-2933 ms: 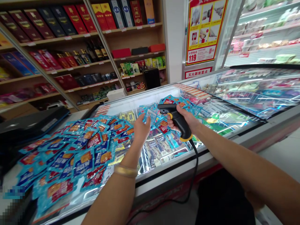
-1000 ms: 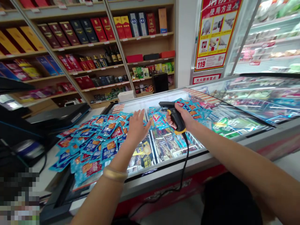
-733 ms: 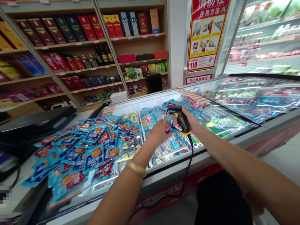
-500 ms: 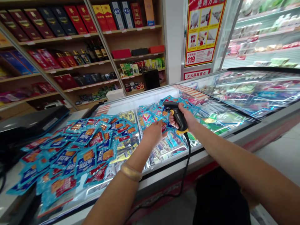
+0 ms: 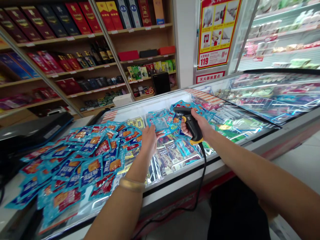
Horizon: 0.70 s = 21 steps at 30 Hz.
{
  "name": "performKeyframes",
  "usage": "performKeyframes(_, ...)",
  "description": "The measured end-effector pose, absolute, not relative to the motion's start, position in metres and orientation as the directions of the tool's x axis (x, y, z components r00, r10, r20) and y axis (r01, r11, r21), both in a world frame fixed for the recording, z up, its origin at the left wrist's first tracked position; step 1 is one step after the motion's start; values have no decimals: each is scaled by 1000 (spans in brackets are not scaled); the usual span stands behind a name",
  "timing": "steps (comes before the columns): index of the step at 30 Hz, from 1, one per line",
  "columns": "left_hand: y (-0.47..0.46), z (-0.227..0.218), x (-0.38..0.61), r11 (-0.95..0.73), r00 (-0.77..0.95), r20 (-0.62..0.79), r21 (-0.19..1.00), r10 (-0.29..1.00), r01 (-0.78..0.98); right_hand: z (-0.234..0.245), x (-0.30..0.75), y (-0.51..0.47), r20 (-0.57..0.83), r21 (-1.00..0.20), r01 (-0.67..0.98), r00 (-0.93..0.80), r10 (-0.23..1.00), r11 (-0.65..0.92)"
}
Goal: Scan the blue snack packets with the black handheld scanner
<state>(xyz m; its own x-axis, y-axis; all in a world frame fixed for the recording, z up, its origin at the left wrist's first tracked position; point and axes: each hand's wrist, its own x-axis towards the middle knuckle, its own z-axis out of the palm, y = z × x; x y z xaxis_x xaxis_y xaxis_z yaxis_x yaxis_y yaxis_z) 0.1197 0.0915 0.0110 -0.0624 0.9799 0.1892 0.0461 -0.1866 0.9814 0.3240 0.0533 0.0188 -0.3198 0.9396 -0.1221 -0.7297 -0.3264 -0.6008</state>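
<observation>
Blue snack sachets [image 5: 85, 163] heaped far left, over glass freezer lid [image 5: 250, 100]. Left hand [image 5: 149, 141]: fingers half-curled, touching lower edge of sachet [image 5: 160, 124], grip unclear (light, slick, floppy by the look; sealed edge likely best hold). Right hand [image 5: 201, 126] closed round corded barcode scanner [image 5: 190, 124].

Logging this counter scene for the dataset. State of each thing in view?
Left hand: raised, fingers at blue packet; hold unclear.
Right hand: closed around scanner.
Scanner: held, head pointing away from the person.
Cable: slack, hanging over freezer edge.
Packet pile: loose, overlapping heap.
Freezer lid: appears shut.
</observation>
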Motion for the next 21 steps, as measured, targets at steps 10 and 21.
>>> performKeyframes(10, 82, 15, 126, -22, 8, 26, 938, 1000, -347, 31, 313, 40, -151, -637, -680, -353, 924, -363)
performKeyframes(21, 85, 9, 130, -102, -64, 87, 946, 994, -306, 22, 312, 44, -144, -639, -657, -409, 901, -400)
